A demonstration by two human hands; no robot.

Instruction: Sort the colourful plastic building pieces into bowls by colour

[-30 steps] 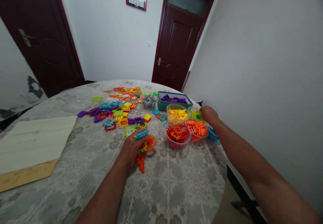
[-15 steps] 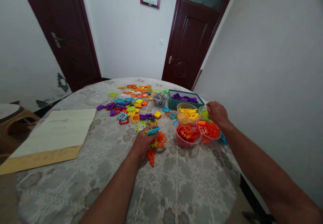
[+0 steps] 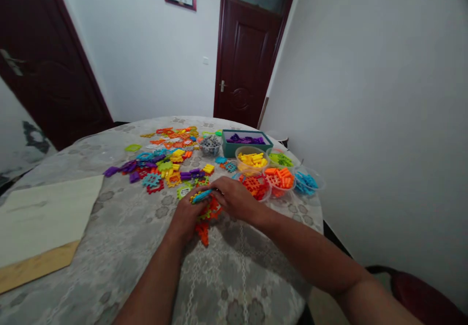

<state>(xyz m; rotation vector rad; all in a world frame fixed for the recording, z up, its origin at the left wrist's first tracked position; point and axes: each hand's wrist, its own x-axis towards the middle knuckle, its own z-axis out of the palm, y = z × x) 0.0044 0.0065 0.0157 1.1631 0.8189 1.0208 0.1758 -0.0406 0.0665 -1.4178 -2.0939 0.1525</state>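
My left hand [image 3: 187, 216] is wrapped round a small assembly of notched plastic building pieces over the front middle of the table. A blue piece [image 3: 202, 196] with yellow beside it shows at its top, orange pieces [image 3: 215, 209] on its right side, and an orange-red part [image 3: 202, 233] juts out below. Against the assembly's upper right, my right hand [image 3: 234, 197] has its fingers closed together; whatever is between the fingertips is hidden. Just beyond both hands lies a lime-green notched square [image 3: 184, 191].
Clear bowls of red [image 3: 256, 187], orange [image 3: 281, 178], yellow [image 3: 252, 160], green [image 3: 281, 159], blue [image 3: 306, 182] and grey [image 3: 210, 144] pieces stand behind and right. A teal box [image 3: 229, 149] holds purple pieces. Loose pieces [image 3: 161, 166] spread left; a paper sheet [image 3: 47, 217] lies further left.
My right hand has come left from the green bowl to the assembly in my left hand. The view has swung right, so the blue bowl now shows fully.
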